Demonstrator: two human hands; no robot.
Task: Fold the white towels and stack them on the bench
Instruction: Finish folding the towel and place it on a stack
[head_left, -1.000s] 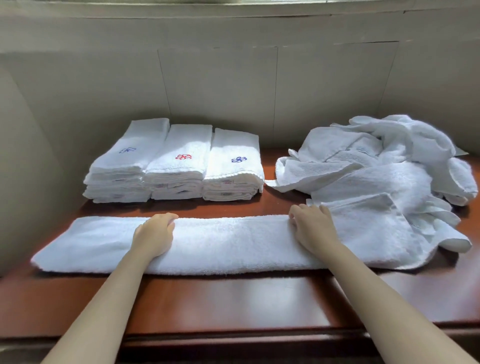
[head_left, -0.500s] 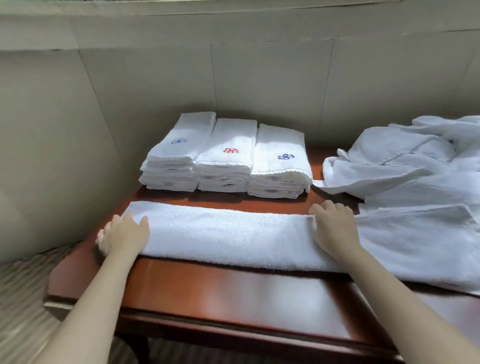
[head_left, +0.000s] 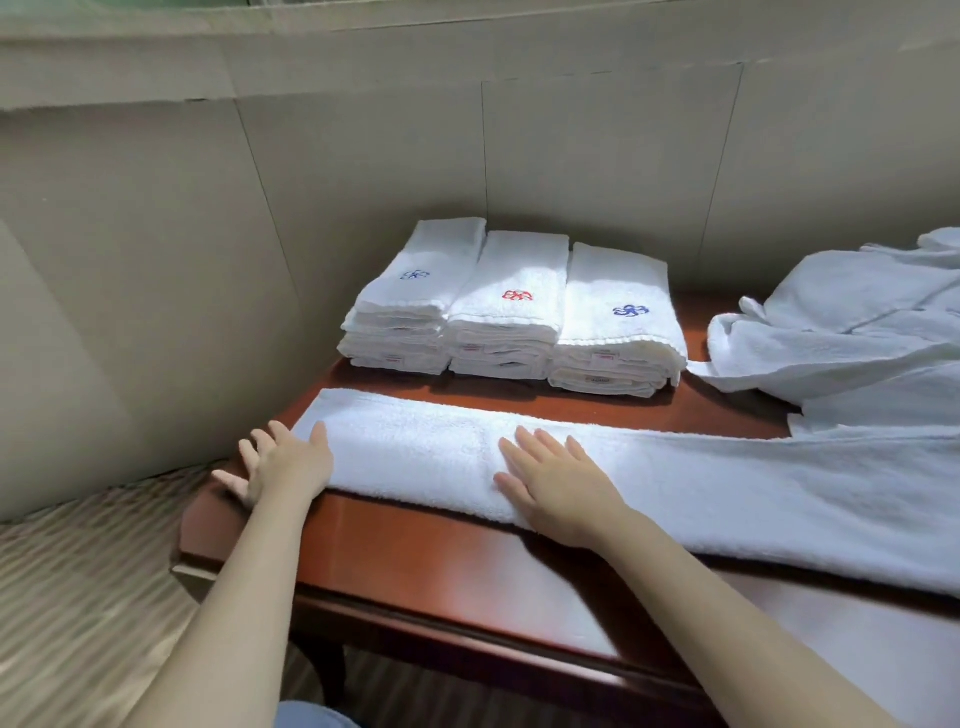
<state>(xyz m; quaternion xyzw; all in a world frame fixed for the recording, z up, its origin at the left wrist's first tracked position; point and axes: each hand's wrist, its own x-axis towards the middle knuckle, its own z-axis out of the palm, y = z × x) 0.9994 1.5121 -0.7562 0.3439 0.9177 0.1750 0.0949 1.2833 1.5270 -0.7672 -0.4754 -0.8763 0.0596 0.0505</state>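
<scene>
pressing flat, fingers spread: right hand (head_left: 558, 486) on long folded towel (head_left: 675, 478) along bench (head_left: 467, 561) front edge; left hand (head_left: 283, 465) spread at towel's left end. three folded stacks (head_left: 511, 312) at back edge.

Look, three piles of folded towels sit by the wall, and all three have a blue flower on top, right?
Not quite. The head view shows three stacks of folded towels by the wall, but only the left and right top towels carry a blue flower. The middle stack's flower is red.
</scene>
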